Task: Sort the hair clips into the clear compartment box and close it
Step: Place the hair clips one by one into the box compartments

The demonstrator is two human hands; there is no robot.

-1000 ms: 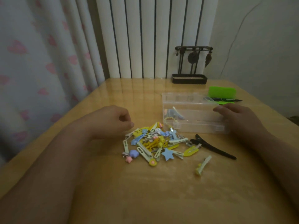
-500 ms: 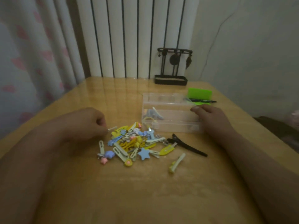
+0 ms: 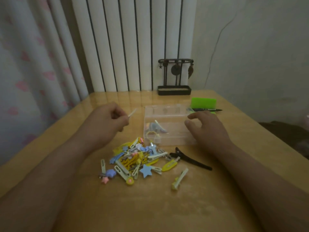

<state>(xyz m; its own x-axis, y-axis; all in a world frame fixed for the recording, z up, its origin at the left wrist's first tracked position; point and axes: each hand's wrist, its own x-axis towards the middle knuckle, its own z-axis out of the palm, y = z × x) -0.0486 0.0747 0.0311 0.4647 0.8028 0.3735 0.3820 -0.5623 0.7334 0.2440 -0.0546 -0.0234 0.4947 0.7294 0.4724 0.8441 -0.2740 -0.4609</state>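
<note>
A pile of several small coloured hair clips (image 3: 137, 159) lies on the wooden table, in front of the clear compartment box (image 3: 167, 124). The box stands open, with a few clips in its left compartment. My left hand (image 3: 108, 121) is raised left of the box and pinches a pale hair clip (image 3: 132, 113) that points toward the box. My right hand (image 3: 205, 128) rests at the box's right end, fingers loosely curled round its edge. A long black clip (image 3: 190, 158) and a yellow-green clip (image 3: 179, 179) lie apart from the pile.
A black jewellery stand (image 3: 174, 77) sits at the table's far edge by the radiator. A green card (image 3: 203, 102) with a black pen (image 3: 207, 110) on it lies behind the box. A curtain hangs at the left.
My left hand has lifted off the pile with a pale clip pinched in it and moved up toward the box. My right hand stays at the box's right end.
</note>
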